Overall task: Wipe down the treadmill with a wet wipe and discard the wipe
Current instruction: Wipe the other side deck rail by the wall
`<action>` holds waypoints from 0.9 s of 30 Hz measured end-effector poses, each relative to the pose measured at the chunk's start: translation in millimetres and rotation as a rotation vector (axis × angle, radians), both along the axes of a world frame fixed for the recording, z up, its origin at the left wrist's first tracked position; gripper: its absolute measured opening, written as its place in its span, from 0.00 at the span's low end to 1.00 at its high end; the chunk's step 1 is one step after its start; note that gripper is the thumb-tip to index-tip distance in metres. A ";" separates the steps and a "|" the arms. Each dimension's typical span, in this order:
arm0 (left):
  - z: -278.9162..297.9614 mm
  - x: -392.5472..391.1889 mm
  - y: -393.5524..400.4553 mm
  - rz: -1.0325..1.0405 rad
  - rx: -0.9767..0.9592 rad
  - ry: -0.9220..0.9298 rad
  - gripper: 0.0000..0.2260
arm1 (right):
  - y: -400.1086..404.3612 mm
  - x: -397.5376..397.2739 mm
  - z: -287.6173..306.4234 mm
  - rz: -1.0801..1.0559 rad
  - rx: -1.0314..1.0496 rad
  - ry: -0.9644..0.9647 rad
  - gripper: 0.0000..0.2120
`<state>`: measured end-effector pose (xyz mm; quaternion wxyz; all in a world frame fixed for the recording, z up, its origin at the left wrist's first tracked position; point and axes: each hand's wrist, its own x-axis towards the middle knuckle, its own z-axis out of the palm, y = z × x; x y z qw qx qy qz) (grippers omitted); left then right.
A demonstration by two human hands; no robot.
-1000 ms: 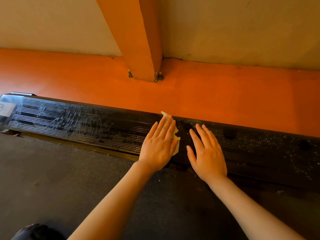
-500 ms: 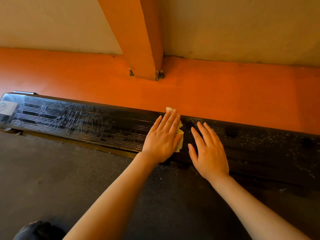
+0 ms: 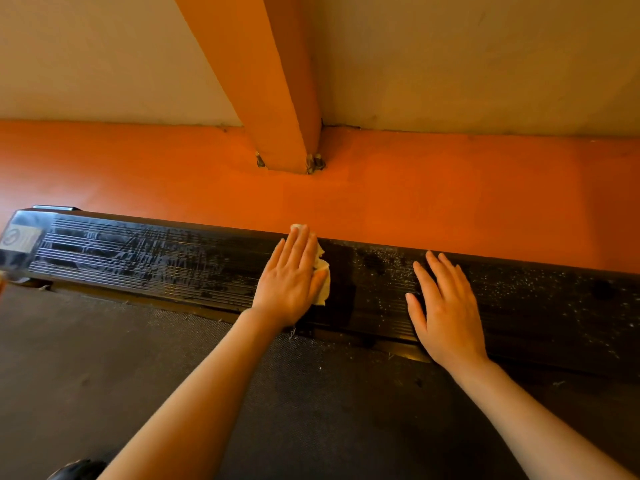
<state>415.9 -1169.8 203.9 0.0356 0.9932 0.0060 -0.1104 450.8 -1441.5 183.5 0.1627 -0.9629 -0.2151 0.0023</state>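
Two hands are down flat on the treadmill's black side rail (image 3: 145, 258), which runs as a long band from the left edge of the frame to the right edge. At far left, the rail's end cap carries a pale label (image 3: 19, 237), and the ribbed surface beside it gleams with wet streaks right across the left half. Below the rail, the dark textured belt (image 3: 104, 375) fills the lower left of the frame, and a black rounded shape, too cropped to identify, peeks in at the bottom edge.

Centre frame now: the left hand (image 3: 292, 284) lies palm down with its fingers straight and together, pressing the wipe (image 3: 322, 277) against the rail. The wipe is crumpled and pale, showing only past the fingertips and along the hand's right side. Above it, an orange post (image 3: 263, 81) comes down to the orange floor (image 3: 450, 202), bolted at its foot, with a beige wall behind.

Moving right, there's a dark stretch of rail between the hands, then the right hand (image 3: 446, 320), open too, fingers slightly spread, palm resting on the rail and holding nothing. From there to the right edge, the rail is dull and speckled with pale dust.
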 end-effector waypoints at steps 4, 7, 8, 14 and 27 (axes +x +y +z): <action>5.0 30.7 -10.7 -0.132 -0.056 -0.011 0.31 | 0.3 -0.9 -1.1 -0.003 -0.008 0.003 0.27; 4.1 39.6 -25.6 -0.262 -0.056 -0.007 0.30 | 0.3 -1.6 -0.6 -0.001 0.001 -0.009 0.27; 3.6 40.6 -27.0 -0.290 -0.049 0.000 0.30 | -0.4 -1.8 -0.6 0.000 -0.001 -0.011 0.27; 6.3 34.4 17.1 -0.294 -0.008 0.038 0.33 | -0.7 -1.0 -2.7 0.003 0.008 -0.012 0.26; -0.4 40.9 -24.5 -0.408 -0.010 -0.056 0.30 | 0.0 -1.5 -2.3 0.001 -0.002 -0.019 0.26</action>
